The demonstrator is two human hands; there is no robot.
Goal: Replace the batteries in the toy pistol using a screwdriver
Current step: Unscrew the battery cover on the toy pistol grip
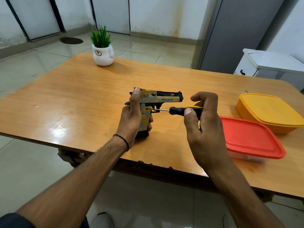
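A yellow, grey and black toy pistol (162, 97) stands upright over the wooden table (82, 99), barrel pointing right. My left hand (131, 117) grips its handle from the left, thumb up along the rear of the slide. My right hand (202, 122) holds a black-and-yellow screwdriver (178, 111) by its handle, thumb and fingers curled round it. The thin metal shaft runs left, and its tip meets the upper part of the pistol's grip. No batteries are visible.
A red-lidded container (251, 139) lies at my right, with a yellow container (269, 111) behind it. A white pot with a green plant (102, 51) stands at the table's far edge. A white cabinet (269, 63) is off the table at right.
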